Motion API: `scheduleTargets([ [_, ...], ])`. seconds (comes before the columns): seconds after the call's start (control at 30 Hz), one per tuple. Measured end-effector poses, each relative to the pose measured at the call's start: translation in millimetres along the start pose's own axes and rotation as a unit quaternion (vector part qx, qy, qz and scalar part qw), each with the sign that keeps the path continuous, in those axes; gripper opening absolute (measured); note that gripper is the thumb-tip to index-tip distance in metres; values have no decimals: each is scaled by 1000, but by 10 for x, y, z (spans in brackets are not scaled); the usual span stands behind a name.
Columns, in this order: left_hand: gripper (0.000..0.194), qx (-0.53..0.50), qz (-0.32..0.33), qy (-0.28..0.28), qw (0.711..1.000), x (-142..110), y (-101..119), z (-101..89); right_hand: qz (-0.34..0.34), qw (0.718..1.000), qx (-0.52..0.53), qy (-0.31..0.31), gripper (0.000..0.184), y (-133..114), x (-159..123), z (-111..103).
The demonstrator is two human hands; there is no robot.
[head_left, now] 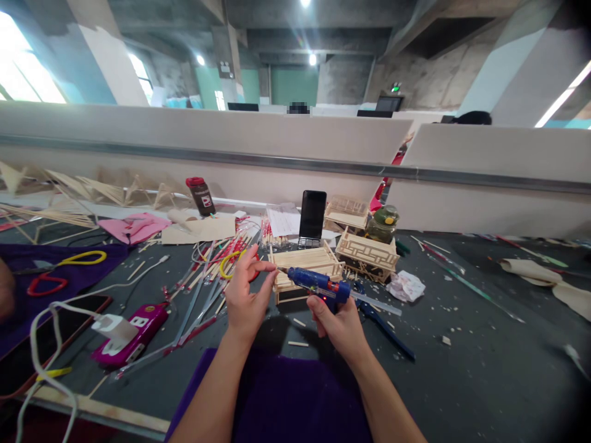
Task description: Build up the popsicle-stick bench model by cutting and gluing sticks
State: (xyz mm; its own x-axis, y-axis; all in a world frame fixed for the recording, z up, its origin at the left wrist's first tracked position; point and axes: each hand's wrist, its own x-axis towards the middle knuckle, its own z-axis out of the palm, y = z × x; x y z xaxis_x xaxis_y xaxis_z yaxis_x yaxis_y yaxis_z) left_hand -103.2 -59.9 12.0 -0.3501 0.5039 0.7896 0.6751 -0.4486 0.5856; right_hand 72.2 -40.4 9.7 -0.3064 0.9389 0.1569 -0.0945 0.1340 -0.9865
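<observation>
My right hand (pixel 339 320) is wrapped round the handle of a blue hot glue gun (pixel 318 284), its nozzle pointing left. A clear glue stick (pixel 378 303) sticks out of the gun's back end. At the nozzle tip, my left hand (pixel 249 289) has its thumb and index finger bent toward each other in a pinch. Whatever lies between those fingertips is too small to make out. Just behind the gun stands a small model bench (pixel 305 264) built of thin wooden sticks, partly hidden by the gun and my left hand.
More stick models (pixel 367 251) stand behind to the right, near a green-lidded jar (pixel 383 223). Blue pliers (pixel 385 332) and crumpled paper (pixel 405 286) lie right. A phone (pixel 313 215) stands upright. Left are a purple power strip (pixel 133 335), cables, scissors (pixel 46 277) and another person's hand (pixel 5 289).
</observation>
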Motion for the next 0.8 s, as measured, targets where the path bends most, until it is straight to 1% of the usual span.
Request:
scheduleTargets([
  [0.23, 60, 15, -5, 2, 1000, 4, 16, -4, -19, 1000, -9, -6, 42, -4, -2, -4],
  [0.4, 60, 8, -13, -5, 1000, -1, 10, -4, -18, 1000, -13, -1, 41, -22, -5, -6],
  [0.8, 60, 1, -14, 4, 1000, 4, 17, 1, -17, 1000, -8, -8, 39, -6, -8, -16],
])
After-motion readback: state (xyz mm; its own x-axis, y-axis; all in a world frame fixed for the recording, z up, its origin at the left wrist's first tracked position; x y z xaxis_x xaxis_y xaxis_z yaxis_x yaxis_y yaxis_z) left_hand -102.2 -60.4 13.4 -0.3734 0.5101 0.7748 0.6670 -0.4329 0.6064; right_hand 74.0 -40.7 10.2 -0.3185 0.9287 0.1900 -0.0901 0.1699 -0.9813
